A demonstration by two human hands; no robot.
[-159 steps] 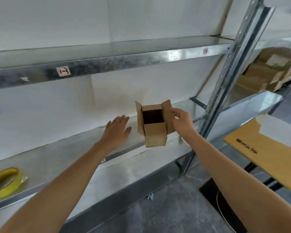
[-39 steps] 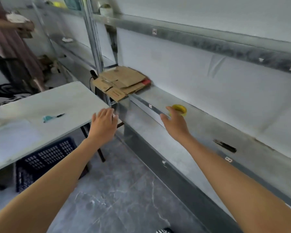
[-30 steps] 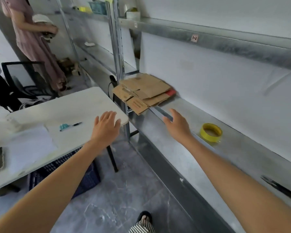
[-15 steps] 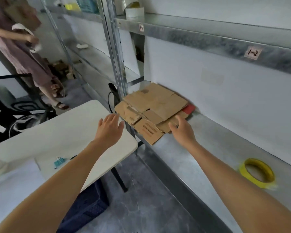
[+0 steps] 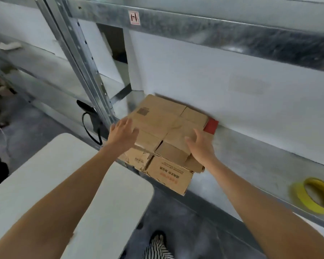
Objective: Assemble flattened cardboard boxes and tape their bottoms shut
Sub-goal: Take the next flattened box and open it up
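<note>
Both forearms are reaching forward to the stack of flattened cardboard boxes (image 5: 163,124), which is lying at the left end of the shelf (image 5: 251,161) against the back wall, its front flaps overhanging the shelf's front edge. The left hand (image 5: 123,134) is sitting at the stack's left edge, fingers straight, gripping nothing. The right hand (image 5: 201,144) is lying palm down over the stack's right side, thumb spread, fingers relaxed, gripping nothing. Contact under either palm is hard to confirm. 1 red item (image 5: 211,125) is showing only a corner beneath the stack. The yellow tape roll (image 5: 314,195), near the shelf's front edge, is appearing blurred and cut off.
</note>
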